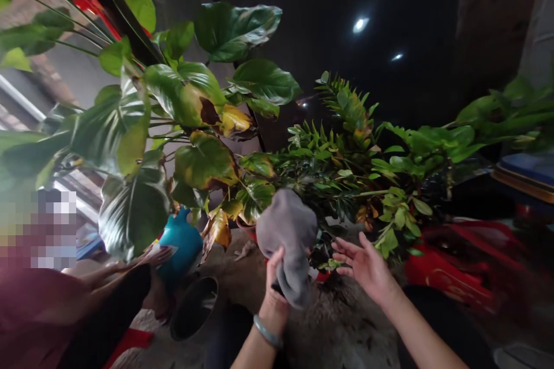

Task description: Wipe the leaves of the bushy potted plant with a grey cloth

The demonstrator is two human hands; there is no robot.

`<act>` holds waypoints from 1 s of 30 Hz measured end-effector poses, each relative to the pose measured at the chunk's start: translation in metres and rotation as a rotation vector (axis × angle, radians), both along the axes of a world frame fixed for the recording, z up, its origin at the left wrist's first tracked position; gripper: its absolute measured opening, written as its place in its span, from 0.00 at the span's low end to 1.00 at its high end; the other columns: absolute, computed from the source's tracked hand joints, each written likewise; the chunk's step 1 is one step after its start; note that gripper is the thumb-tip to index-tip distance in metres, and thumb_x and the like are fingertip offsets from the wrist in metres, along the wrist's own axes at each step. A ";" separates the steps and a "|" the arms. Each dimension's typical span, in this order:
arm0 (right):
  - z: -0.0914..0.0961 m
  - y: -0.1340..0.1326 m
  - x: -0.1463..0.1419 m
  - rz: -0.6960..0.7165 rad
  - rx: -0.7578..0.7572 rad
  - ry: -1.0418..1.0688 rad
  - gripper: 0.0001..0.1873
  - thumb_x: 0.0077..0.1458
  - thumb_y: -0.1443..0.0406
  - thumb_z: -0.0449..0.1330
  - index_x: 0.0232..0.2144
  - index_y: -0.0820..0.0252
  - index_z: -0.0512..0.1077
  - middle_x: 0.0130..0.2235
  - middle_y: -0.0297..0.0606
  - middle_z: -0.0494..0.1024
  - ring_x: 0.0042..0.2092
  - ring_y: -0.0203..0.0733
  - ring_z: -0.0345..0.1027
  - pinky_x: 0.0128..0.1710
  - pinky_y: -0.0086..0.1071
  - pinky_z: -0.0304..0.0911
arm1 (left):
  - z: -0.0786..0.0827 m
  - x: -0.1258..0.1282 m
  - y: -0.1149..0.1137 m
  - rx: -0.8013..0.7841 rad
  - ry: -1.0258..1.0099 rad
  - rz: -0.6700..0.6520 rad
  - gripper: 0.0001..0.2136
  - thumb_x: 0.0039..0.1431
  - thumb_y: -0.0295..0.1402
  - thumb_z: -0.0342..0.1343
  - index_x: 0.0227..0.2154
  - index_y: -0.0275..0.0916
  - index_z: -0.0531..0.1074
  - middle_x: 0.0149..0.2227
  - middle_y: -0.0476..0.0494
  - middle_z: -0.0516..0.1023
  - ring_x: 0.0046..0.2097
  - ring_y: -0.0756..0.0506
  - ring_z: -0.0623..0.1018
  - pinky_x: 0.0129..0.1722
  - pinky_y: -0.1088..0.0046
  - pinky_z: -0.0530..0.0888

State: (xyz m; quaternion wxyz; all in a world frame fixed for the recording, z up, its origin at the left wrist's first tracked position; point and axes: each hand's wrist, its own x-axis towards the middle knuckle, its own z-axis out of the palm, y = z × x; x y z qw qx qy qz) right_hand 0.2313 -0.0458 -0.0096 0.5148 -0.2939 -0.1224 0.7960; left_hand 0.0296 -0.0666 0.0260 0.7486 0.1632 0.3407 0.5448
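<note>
The left hand [274, 289] clamps a bunched grey cloth [288, 222] that, swung right, could snag leafy green stems [390, 237], while the right hand [367, 268] spreads fingers apart.

Left of the grey cloth [289, 230], a hand could pass above the floor [241, 282] as far as the black pot [194, 308]. Dense foliage [341, 155] bars the way behind the cloth; to its right, the right hand [367, 268] and red bag [454, 279] obstruct.
</note>
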 end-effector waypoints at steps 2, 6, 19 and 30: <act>-0.003 0.000 -0.002 0.024 0.037 -0.008 0.24 0.54 0.49 0.58 0.36 0.65 0.79 0.35 0.46 0.83 0.34 0.46 0.75 0.29 0.34 0.69 | -0.020 0.009 -0.016 -0.121 0.014 -0.132 0.07 0.42 0.34 0.63 0.24 0.35 0.77 0.21 0.41 0.79 0.30 0.41 0.81 0.35 0.69 0.75; -0.007 0.000 -0.005 0.002 0.052 -0.002 0.24 0.53 0.46 0.57 0.34 0.58 0.78 0.33 0.42 0.83 0.36 0.48 0.75 0.33 0.38 0.69 | -0.009 0.032 -0.019 -0.119 -0.002 -0.236 0.09 0.36 0.32 0.61 0.24 0.36 0.77 0.22 0.42 0.81 0.40 0.34 0.82 0.43 0.62 0.75; -0.014 0.003 -0.003 -0.113 -0.066 -0.023 0.17 0.52 0.51 0.60 0.36 0.56 0.78 0.32 0.41 0.83 0.37 0.51 0.76 0.37 0.41 0.69 | 0.025 0.042 -0.013 -0.282 0.398 -0.200 0.04 0.42 0.27 0.61 0.23 0.32 0.78 0.19 0.42 0.79 0.23 0.44 0.78 0.26 0.71 0.74; -0.012 0.005 0.003 -0.029 -0.019 -0.019 0.28 0.56 0.45 0.53 0.36 0.62 0.78 0.38 0.47 0.82 0.38 0.48 0.75 0.33 0.37 0.70 | 0.077 0.051 0.032 0.004 0.258 0.034 0.07 0.41 0.30 0.65 0.27 0.35 0.78 0.22 0.47 0.81 0.25 0.46 0.79 0.37 0.70 0.77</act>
